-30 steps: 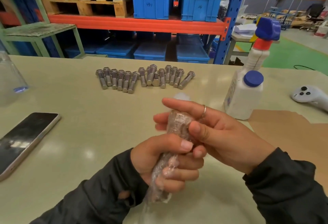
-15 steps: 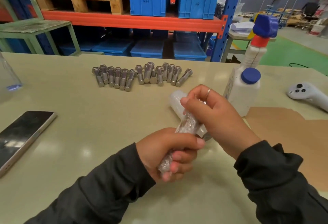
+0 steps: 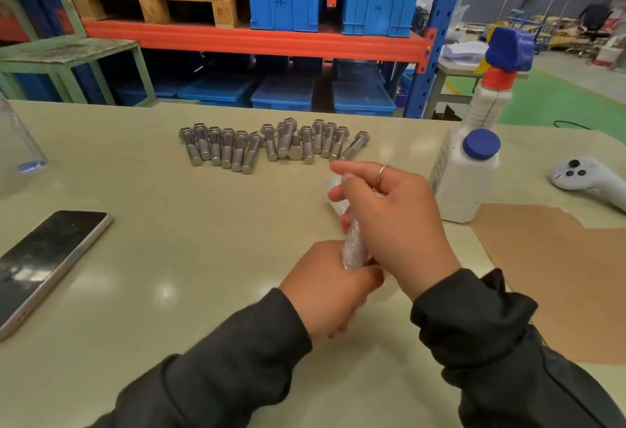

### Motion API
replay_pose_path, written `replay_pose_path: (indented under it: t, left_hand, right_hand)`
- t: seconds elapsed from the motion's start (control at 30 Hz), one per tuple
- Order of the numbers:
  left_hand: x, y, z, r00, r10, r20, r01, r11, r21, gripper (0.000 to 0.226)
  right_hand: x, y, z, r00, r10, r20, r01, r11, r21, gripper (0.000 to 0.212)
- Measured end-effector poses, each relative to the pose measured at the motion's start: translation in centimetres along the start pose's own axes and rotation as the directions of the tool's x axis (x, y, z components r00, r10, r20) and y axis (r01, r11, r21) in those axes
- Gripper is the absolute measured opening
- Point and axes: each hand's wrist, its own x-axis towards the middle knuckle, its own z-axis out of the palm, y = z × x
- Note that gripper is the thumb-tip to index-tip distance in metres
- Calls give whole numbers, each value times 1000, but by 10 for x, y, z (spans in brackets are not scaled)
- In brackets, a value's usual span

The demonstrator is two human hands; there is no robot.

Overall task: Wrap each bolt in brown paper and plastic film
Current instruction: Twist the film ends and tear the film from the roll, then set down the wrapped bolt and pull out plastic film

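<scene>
A bolt wrapped in brown paper and clear plastic film (image 3: 354, 244) stands nearly upright between my hands above the table. My left hand (image 3: 330, 288) grips its lower end. My right hand (image 3: 389, 221) curls round its upper part, and a clear film end (image 3: 333, 190) pokes out past the fingers. Several bare steel bolts (image 3: 271, 144) lie side by side in a row farther back on the table. A sheet of brown paper (image 3: 559, 275) lies flat at the right.
A white bottle with a blue cap (image 3: 469, 178) and a spray bottle (image 3: 498, 88) stand right of my hands. A white controller (image 3: 589, 178) lies at the far right, a phone (image 3: 44, 258) at the left, a clear container (image 3: 17, 153) at the far left. Shelving with blue crates stands behind.
My right hand has turned over the top of the wrapped bolt, from palm-up to back-up. My left hand has rolled so its fingers are hidden. The bundle has moved away from me.
</scene>
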Motion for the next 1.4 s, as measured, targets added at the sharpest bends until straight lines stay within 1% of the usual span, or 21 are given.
replay_pose_path:
  t: [0.03, 0.07, 0.1, 0.17, 0.23, 0.3, 0.33, 0.4, 0.5, 0.6, 0.67, 0.77, 0.83, 0.9, 0.93, 0.97, 1.03, 1.1, 1.2, 1.3, 1.4]
  left_hand:
    - [-3, 3, -4, 968, -52, 244, 114, 961, -250, 19]
    - [-6, 7, -8, 899, -39, 437, 249, 866, -434, 18]
    - [-10, 8, -10, 839, 6, 545, 331, 788, -518, 19]
    - [-12, 6, -7, 822, 53, 567, 320, 781, -536, 23]
    - [-14, 7, 0, 871, 29, 491, 236, 851, -469, 32]
    - [-14, 8, 7, 936, -23, 350, 155, 923, -353, 47]
    - [-12, 6, 10, 964, -71, 258, 148, 944, -296, 47]
    - [-7, 3, 16, 992, -113, 56, 121, 977, -175, 32]
    - [4, -5, 24, 982, 22, -189, -4, 995, 98, 27]
    - [10, -6, 21, 953, 110, -283, -36, 967, 253, 26]
    - [7, -5, 13, 966, 87, -245, -39, 980, 196, 25]
    - [1, 0, -8, 983, 48, -176, -62, 995, -76, 22]
    - [4, 4, -28, 978, 2, -208, -43, 980, -193, 17]
    - [12, 9, -49, 954, -73, -292, -6, 966, -260, 10]
    - [17, 10, -61, 933, -84, -350, 1, 973, -231, 8]
    - [22, 9, -72, 909, -78, -410, 7, 985, -172, 7]
    - [31, 2, -92, 850, -42, -525, 36, 999, -21, 4]
    - [39, -10, -111, 779, 15, -627, 117, 979, 168, 10]
    - [46, -30, -135, 667, 104, -738, 325, 850, 414, 32]
    - [48, -42, -149, 590, 156, -792, 434, 766, 474, 34]
    - [48, -48, -158, 517, 180, -837, 497, 733, 465, 32]
  right_hand:
    - [2, -1, -3, 998, -37, 55, 38, 999, -14, 21]
    - [2, -3, -5, 992, -50, 113, 48, 999, 16, 21]
    - [2, -5, -7, 986, -48, 161, 36, 996, 76, 29]
    - [2, -6, -8, 988, -48, 149, 27, 990, 141, 51]
    - [1, -4, -5, 998, -61, 35, 58, 995, 81, 63]
    - [1, 0, -3, 997, -55, -48, 57, 998, 34, 65]
    - [2, 2, -3, 996, -47, -73, 48, 999, 14, 64]
    - [3, 6, -2, 994, -35, -102, 32, 999, -30, 63]
    - [5, 12, -1, 986, -56, -155, 42, 995, -90, 61]
    - [8, 14, 1, 982, -74, -171, 54, 992, -117, 62]
    - [11, 12, 2, 995, -62, -77, 49, 986, -159, 61]
    - [20, 14, -7, 994, -17, 111, 36, 984, -172, 52]
    - [28, 25, -19, 993, -22, 116, 60, 940, -336, 42]
    - [30, 40, -30, 993, 22, 113, 56, 763, -644, 40]
    - [28, 47, -33, 991, 59, 118, 49, 668, -742, 49]
    - [25, 53, -34, 988, 101, 121, 31, 627, -778, 57]
    - [22, 59, -32, 981, 147, 127, -4, 669, -743, 65]
    - [21, 60, -28, 970, 165, 176, 4, 718, -696, 69]
    - [19, 63, -25, 956, 186, 225, 19, 728, -685, 79]
    - [19, 67, -26, 956, 181, 232, 36, 711, -703, 85]
    - [21, 69, -27, 965, 167, 202, 14, 737, -675, 82]
